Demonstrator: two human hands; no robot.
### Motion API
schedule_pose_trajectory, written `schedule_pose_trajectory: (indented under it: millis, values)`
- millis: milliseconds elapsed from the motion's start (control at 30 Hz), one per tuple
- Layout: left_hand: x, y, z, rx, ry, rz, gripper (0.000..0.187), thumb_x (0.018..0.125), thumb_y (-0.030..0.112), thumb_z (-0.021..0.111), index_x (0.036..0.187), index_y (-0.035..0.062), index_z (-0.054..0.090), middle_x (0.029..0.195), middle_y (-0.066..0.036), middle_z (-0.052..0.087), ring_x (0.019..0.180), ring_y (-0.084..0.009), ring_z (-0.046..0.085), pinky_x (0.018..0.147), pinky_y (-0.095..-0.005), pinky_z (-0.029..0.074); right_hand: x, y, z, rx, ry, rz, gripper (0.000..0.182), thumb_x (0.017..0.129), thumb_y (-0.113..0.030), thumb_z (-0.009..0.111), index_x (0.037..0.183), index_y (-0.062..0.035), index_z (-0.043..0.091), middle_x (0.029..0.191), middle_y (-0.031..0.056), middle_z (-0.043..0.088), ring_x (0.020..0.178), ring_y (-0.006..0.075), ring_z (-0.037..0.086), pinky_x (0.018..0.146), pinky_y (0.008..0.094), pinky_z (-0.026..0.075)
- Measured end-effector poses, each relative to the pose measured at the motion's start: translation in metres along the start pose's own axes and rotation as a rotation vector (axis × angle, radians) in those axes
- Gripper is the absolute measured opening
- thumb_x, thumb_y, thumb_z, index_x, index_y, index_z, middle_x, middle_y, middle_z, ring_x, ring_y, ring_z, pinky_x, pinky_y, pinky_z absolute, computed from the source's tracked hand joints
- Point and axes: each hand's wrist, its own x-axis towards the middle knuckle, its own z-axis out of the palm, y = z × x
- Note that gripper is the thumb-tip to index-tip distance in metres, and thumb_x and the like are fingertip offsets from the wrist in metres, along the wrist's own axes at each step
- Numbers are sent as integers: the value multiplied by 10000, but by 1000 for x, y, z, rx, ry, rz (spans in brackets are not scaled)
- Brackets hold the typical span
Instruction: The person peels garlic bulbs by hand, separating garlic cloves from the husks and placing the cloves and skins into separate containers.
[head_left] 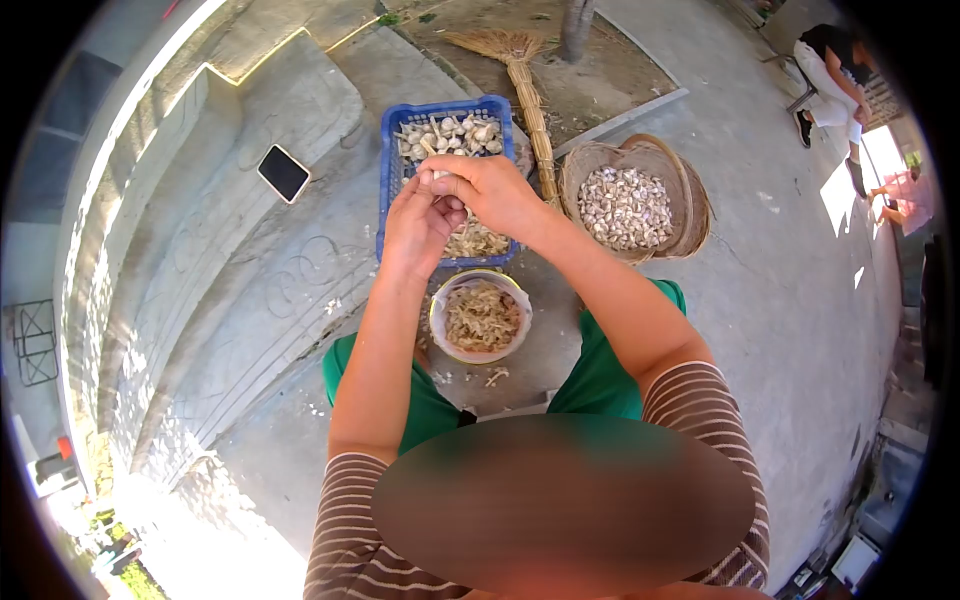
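Observation:
My left hand [418, 222] and my right hand [492, 192] are raised together over a blue plastic crate [388, 160] of garlic bulbs. Both hands pinch a small pale piece of garlic [440, 177] between their fingertips. Below the hands, between my knees, a white bowl [481, 316] holds garlic skins and peelings. To the right a woven basket [690, 200] holds several garlic bulbs.
A straw broom [528, 90] lies behind the crate and basket. A phone [284, 172] rests on the concrete step at the left. Bits of peel litter the concrete floor near the bowl. Another person [835, 75] sits far off at the upper right.

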Motion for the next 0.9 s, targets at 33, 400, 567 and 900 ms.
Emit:
schedule_pose_trajectory:
  millis: [33,400,567,900]
  values:
    - [2,-1,-1,3,2,1,220,950,240,480,1037,38,492,861,-55,543,726,-154,526,636,-292,465,0,1,0,18,2,-8,235,892,-150,533,1104,-86,611,846,121,669,707,182,644,643,285,500]
    - [10,-12,-13,161,211,296,181,852,-19,571,997,28,474,896,-66,527,730,-143,519,677,-286,477,-8,49,1,-249,196,-54,232,861,-149,533,1062,-73,619,902,158,629,784,287,611,674,339,497]
    - [5,-10,-3,346,196,339,251,823,-47,581,1042,22,479,913,-57,535,754,-126,521,684,-260,472,-6,42,-5,-377,255,-327,225,831,-106,607,1053,-73,628,1057,121,560,958,181,570,731,292,489]
    - [2,-12,6,691,121,344,250,812,6,635,1050,4,559,907,-35,595,789,-95,544,677,-218,454,-3,26,-6,75,320,-222,81,754,-46,653,801,10,615,838,88,609,748,187,602,657,294,481]
